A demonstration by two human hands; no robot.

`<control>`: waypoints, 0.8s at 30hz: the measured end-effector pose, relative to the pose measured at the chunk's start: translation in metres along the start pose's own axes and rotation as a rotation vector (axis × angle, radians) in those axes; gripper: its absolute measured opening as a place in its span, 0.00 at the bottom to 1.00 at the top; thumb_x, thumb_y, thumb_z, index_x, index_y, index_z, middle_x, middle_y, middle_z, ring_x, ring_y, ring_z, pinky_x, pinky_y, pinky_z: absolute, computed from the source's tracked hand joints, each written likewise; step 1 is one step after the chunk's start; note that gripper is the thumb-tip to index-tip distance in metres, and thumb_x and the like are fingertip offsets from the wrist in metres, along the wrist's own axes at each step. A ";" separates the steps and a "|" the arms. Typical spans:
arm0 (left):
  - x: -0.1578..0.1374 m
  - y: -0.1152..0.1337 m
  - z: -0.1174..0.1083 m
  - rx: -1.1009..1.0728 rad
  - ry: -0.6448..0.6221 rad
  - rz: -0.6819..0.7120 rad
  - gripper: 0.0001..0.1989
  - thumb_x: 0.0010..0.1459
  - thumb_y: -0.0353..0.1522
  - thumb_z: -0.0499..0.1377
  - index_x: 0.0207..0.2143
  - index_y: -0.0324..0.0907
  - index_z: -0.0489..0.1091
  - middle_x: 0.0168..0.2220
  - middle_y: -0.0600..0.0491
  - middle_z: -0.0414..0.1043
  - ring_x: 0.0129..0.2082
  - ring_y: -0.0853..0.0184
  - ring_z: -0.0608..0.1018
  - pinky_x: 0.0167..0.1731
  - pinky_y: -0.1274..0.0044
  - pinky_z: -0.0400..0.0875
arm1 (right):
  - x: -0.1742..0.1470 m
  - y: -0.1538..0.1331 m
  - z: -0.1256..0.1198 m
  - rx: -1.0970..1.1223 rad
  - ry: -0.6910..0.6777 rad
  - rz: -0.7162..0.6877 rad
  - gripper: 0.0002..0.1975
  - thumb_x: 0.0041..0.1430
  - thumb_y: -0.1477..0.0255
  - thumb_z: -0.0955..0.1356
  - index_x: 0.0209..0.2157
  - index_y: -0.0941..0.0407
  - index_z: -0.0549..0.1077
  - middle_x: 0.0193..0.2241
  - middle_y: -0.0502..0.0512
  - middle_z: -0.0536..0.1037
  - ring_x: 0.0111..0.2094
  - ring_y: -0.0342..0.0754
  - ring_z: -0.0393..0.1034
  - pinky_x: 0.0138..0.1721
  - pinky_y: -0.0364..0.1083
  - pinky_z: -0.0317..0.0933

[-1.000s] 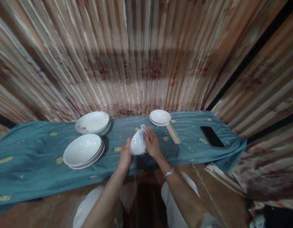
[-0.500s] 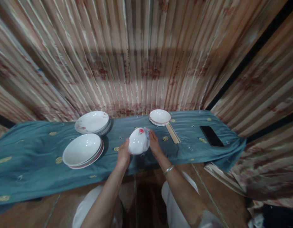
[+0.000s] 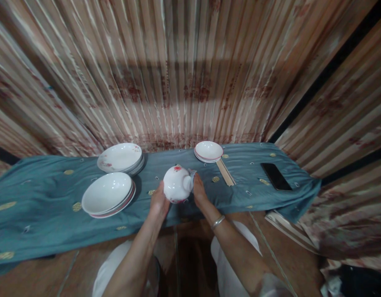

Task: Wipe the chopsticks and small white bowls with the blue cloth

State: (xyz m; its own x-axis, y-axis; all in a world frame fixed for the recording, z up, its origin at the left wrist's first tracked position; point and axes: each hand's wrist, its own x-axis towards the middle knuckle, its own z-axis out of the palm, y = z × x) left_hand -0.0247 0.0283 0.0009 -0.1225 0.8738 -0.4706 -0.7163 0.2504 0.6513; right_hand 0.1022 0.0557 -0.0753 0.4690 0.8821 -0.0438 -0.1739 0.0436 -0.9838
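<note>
A small white bowl (image 3: 175,185) with red flowers is held between my hands above the cloth, tilted on its side so that its outside and foot face right. My left hand (image 3: 159,201) grips the bowl at its left edge. At the foot, my right hand (image 3: 199,190) presses a pale bluish-grey cloth (image 3: 192,175) against the bowl; its fingertips are partly hidden. Left of the hands sits a stack of deep white bowls (image 3: 107,193). Behind that stack are white plates (image 3: 121,158) with a floral edge.
Small red-rimmed dishes (image 3: 208,151) are stacked at the back. Wooden chopsticks (image 3: 225,172) lie beside them, and a black phone (image 3: 275,176) rests farther right. A teal patterned tablecloth (image 3: 48,202) covers the table, with a pleated curtain (image 3: 184,74) behind it.
The bowl has turned, bringing its outer side and foot into view, and shifted slightly left. My right hand with the cloth has moved from the rim to the foot.
</note>
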 end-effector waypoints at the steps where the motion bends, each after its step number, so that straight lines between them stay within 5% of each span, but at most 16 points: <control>1: 0.000 0.000 0.001 -0.008 0.014 -0.018 0.11 0.63 0.27 0.52 0.38 0.32 0.74 0.26 0.47 0.78 0.33 0.63 0.81 0.42 0.71 0.76 | 0.000 0.001 -0.001 0.000 0.006 0.010 0.23 0.61 0.60 0.59 0.51 0.56 0.72 0.56 0.54 0.72 0.60 0.48 0.60 0.63 0.51 0.50; 9: 0.002 0.003 0.008 -0.075 0.058 -0.132 0.18 0.66 0.31 0.47 0.55 0.38 0.67 0.40 0.46 0.80 0.41 0.62 0.81 0.46 0.69 0.75 | -0.007 0.009 -0.005 -0.028 -0.015 -0.016 0.26 0.60 0.58 0.59 0.53 0.57 0.71 0.57 0.56 0.70 0.61 0.49 0.60 0.64 0.51 0.49; 24: 0.016 0.002 0.000 -0.177 -0.061 -0.174 0.23 0.65 0.31 0.47 0.62 0.40 0.60 0.46 0.42 0.78 0.45 0.56 0.80 0.47 0.63 0.73 | -0.049 0.000 -0.011 -0.356 -0.169 -0.221 0.28 0.65 0.57 0.56 0.61 0.57 0.61 0.63 0.60 0.62 0.64 0.51 0.54 0.65 0.55 0.46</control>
State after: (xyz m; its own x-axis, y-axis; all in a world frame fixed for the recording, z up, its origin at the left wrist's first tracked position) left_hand -0.0283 0.0422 -0.0054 0.0508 0.8489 -0.5262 -0.8327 0.3268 0.4469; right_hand 0.0888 0.0070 -0.0751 0.3083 0.9353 0.1736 0.2369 0.1013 -0.9663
